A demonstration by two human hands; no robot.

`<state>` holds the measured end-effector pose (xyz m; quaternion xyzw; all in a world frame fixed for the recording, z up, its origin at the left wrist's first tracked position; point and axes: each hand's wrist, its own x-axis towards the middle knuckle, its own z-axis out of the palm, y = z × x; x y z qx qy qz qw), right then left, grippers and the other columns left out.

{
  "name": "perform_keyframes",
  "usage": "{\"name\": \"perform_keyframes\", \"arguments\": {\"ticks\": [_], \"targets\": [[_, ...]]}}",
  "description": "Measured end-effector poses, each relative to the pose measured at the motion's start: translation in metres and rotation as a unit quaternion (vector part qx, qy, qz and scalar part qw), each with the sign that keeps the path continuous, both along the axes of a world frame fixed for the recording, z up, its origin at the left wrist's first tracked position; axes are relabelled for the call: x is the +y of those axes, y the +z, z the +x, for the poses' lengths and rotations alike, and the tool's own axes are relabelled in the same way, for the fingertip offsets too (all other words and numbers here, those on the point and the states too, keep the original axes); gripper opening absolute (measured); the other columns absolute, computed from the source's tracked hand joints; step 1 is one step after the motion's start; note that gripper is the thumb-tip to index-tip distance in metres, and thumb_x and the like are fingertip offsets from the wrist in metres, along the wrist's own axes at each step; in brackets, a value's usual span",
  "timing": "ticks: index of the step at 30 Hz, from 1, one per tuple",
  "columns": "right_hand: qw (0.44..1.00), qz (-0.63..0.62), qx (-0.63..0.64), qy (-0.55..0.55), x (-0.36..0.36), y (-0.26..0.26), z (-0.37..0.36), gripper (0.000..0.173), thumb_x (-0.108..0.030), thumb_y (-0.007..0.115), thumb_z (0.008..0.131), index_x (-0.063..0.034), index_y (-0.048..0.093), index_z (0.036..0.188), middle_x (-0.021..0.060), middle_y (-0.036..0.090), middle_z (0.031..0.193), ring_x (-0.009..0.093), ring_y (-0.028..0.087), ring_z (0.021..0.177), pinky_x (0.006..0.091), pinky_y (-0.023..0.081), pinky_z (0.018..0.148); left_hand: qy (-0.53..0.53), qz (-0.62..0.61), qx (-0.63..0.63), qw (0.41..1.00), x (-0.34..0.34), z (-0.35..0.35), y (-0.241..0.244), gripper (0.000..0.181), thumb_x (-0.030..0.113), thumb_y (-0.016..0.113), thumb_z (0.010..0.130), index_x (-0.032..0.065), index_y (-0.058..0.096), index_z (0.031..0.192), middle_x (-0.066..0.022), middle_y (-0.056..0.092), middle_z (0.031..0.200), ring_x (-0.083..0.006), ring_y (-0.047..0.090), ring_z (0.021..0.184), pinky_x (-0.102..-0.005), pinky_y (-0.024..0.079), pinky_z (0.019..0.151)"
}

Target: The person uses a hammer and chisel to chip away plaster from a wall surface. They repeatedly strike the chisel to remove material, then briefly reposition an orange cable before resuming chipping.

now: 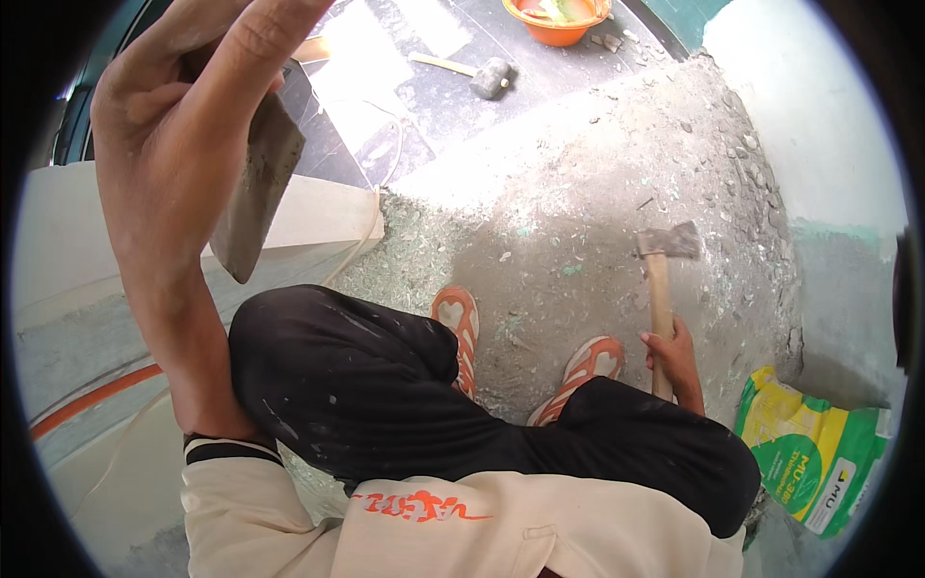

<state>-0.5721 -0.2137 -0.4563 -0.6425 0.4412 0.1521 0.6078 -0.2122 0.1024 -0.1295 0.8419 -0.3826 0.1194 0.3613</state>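
Note:
Raised close to the camera at the upper left is my left hand [195, 94], its fingertips cut off by the picture's edge. A flat grey piece with a rough edge [256, 195], perhaps mortar or tile, hangs beneath its palm; the grasp itself is mostly hidden. My right hand [672, 357], low beside my right knee, is closed around the wooden handle of a hatchet [660, 289]. The hatchet's worn metal head [670, 240] points away from me, over the rough concrete floor [535, 289].
A rubber mallet [491, 78] lies on dark floor tiles [426, 94] ahead, near an orange basin [560, 32]. A green and yellow bag [802, 462] stands by the right wall. A thin cable [397, 144] crosses towards the white ledge [325, 209] at left. Rubble lines the right wall.

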Motion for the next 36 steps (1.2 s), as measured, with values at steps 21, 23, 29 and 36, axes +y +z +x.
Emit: {"name": "perform_keyframes", "arguments": {"ticks": [21,23,29,36], "targets": [[0.967,-0.079,-0.162,0.18,0.001,0.015,0.18,0.025,-0.015,0.062,0.1,0.0002,0.059,0.119,0.0033,0.061,0.08,0.01,0.058,0.062,0.0294,0.049,0.055,0.028,0.04,0.025,0.999,0.034,0.001,0.025,0.053,0.04,0.055,0.109,-0.0059,0.066,0.134,0.0001,0.056,0.08,-0.0073,0.049,0.073,-0.0262,0.042,0.074],[0.969,-0.044,-0.193,0.146,0.005,0.02,0.222,0.023,-0.018,0.062,0.102,-0.0005,0.056,0.116,0.0028,0.06,0.077,0.01,0.057,0.06,0.0297,0.048,0.053,0.022,0.071,0.064,0.995,0.052,-0.001,0.03,0.063,0.044,0.045,0.113,-0.0092,0.057,0.143,0.0012,0.053,0.085,-0.0067,0.044,0.076,-0.0296,0.042,0.083],[0.961,-0.008,-0.277,0.024,0.036,0.017,0.33,0.03,-0.026,0.061,0.105,-0.0004,0.051,0.118,0.0036,0.059,0.074,0.012,0.058,0.056,0.0295,0.048,0.051,0.044,-0.052,0.187,0.98,0.102,-0.048,0.06,0.063,0.046,0.045,0.109,-0.0047,0.05,0.146,-0.007,0.048,0.13,-0.0065,0.041,0.086,-0.0306,0.038,0.086],[0.91,-0.1,-0.127,0.382,0.054,-0.049,0.316,0.033,-0.034,0.059,0.106,-0.0029,0.052,0.114,0.0047,0.061,0.071,0.012,0.058,0.054,0.0291,0.049,0.049,0.118,-0.107,0.205,0.966,0.101,-0.112,0.078,0.07,0.053,0.048,0.107,-0.0061,0.049,0.144,-0.0098,0.046,0.133,-0.0088,0.04,0.087,-0.0283,0.037,0.084]]}}
